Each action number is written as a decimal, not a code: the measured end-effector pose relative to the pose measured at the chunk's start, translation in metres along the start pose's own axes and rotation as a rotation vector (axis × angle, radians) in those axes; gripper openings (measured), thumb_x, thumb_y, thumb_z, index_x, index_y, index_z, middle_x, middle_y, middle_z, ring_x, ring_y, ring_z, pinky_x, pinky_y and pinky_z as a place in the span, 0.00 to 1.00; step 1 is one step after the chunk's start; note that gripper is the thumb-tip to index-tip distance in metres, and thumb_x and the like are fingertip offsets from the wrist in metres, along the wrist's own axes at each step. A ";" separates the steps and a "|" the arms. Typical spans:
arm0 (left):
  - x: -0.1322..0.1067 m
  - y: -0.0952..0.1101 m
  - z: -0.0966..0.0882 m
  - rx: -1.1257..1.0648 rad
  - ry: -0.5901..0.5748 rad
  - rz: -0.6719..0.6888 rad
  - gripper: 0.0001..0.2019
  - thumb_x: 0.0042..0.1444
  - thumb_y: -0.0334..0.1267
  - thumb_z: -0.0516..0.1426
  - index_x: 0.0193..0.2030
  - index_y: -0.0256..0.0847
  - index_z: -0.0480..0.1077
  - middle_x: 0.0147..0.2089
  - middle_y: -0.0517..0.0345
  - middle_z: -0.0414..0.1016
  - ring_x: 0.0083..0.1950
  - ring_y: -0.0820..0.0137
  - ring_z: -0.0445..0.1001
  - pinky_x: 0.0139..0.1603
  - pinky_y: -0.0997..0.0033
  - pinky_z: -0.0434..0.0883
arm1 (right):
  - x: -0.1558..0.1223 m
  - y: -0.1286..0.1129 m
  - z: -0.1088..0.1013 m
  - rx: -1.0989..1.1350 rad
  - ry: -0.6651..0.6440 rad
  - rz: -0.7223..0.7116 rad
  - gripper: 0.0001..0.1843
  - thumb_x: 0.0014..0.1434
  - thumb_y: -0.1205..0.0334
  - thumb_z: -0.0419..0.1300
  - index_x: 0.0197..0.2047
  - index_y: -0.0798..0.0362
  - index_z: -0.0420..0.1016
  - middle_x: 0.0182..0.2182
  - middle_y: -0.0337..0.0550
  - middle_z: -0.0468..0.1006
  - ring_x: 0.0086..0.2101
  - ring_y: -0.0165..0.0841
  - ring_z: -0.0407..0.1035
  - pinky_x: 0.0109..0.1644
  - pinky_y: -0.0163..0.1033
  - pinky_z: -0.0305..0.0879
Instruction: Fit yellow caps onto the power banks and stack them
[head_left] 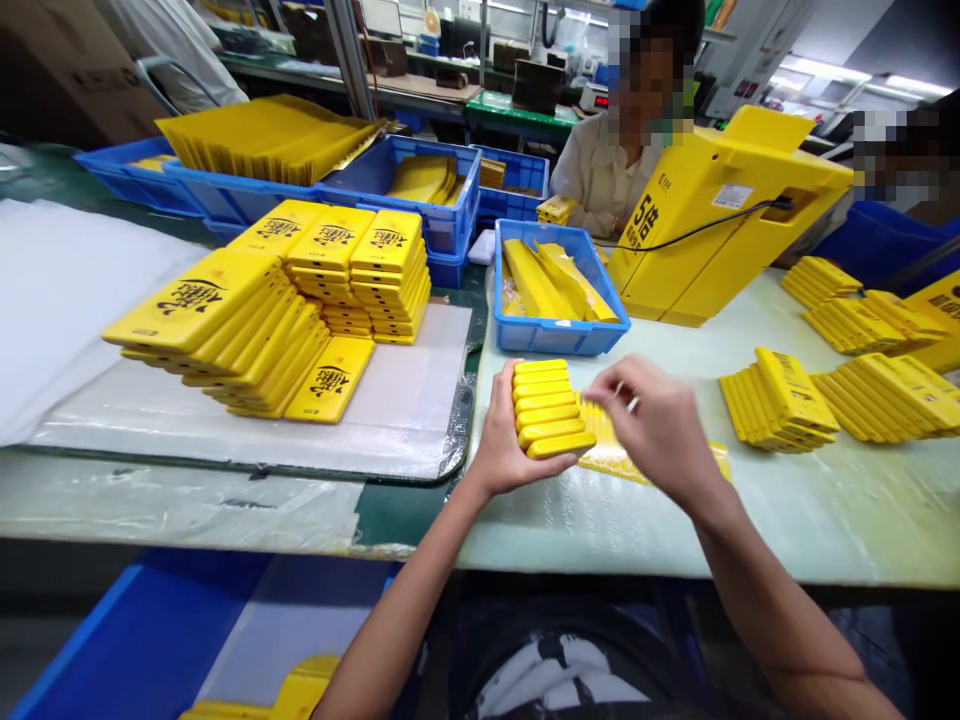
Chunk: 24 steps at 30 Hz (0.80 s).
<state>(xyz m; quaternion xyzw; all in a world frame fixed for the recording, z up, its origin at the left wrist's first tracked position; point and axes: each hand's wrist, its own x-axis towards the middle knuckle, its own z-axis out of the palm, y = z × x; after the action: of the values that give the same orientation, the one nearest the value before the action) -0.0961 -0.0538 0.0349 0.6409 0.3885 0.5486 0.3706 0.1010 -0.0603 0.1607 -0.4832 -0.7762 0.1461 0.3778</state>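
Observation:
In my left hand (pixel 504 440) is a stack of slim yellow power banks (pixel 551 408), their rounded ends turned towards me. The fingers wrap round the stack from the left and below. Just right of it, my right hand (pixel 656 425) is closed in a pinch and slightly blurred. Something small and pale shows at its fingertips, too small to name. Beneath this hand lies a yellow sheet with strip-like marks (pixel 615 460), flat on the table and partly covered by the hand.
Stacked power banks (pixel 330 260) with black lettering stand on a white-covered board (pixel 420 400) at left. A blue bin (pixel 559 338) holds yellow strips. Behind it are a large yellow case (pixel 675 230) with a black cable and a seated person (pixel 600 165). More power banks (pixel 780 400) lie right.

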 end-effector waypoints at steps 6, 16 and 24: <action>-0.002 -0.002 -0.002 0.054 0.001 -0.020 0.66 0.40 0.53 0.80 0.81 0.47 0.50 0.75 0.41 0.63 0.76 0.39 0.71 0.80 0.34 0.70 | 0.008 -0.014 0.024 0.148 -0.237 -0.109 0.14 0.75 0.55 0.68 0.35 0.48 0.78 0.35 0.45 0.81 0.33 0.38 0.72 0.37 0.43 0.67; -0.002 0.001 0.001 0.011 0.010 -0.004 0.67 0.41 0.60 0.80 0.81 0.47 0.49 0.74 0.40 0.64 0.76 0.40 0.71 0.80 0.34 0.70 | 0.013 0.001 0.001 0.142 -0.065 0.027 0.10 0.70 0.60 0.70 0.35 0.49 0.78 0.32 0.42 0.80 0.28 0.35 0.67 0.36 0.42 0.63; -0.001 0.001 -0.001 0.029 0.005 -0.017 0.66 0.41 0.57 0.81 0.81 0.48 0.49 0.74 0.40 0.64 0.76 0.40 0.70 0.82 0.34 0.68 | 0.005 0.010 0.018 -0.118 -0.134 0.056 0.10 0.69 0.66 0.65 0.33 0.49 0.76 0.36 0.47 0.82 0.34 0.39 0.72 0.40 0.43 0.63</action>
<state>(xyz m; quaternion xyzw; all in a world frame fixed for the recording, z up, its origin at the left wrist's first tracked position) -0.0970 -0.0548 0.0350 0.6417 0.4029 0.5410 0.3650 0.0929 -0.0490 0.1450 -0.5153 -0.7932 0.1425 0.2916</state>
